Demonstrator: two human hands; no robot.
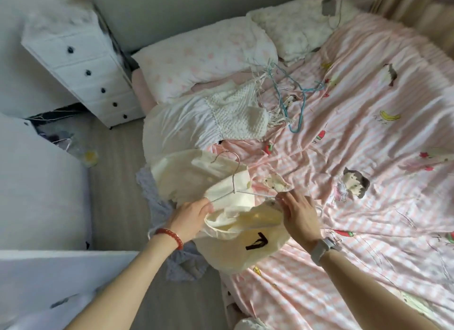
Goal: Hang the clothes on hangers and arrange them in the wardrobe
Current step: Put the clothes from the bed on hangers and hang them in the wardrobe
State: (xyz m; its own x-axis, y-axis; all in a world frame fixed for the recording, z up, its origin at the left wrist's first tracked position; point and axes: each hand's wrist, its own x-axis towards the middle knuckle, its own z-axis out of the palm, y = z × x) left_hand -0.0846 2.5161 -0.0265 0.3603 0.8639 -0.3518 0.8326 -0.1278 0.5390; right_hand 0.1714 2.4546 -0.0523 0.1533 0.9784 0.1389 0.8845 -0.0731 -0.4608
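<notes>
Pink striped bed: left hand grips the cream garment, right hand pinches the wire hanger; its thin arm could slip free toward 3 o'clock.

No readable text for you here. Only mark: a black T-like shape on the cream garment, just below the hanger. Can't tell whether it's a letter or a ribbon.
</notes>
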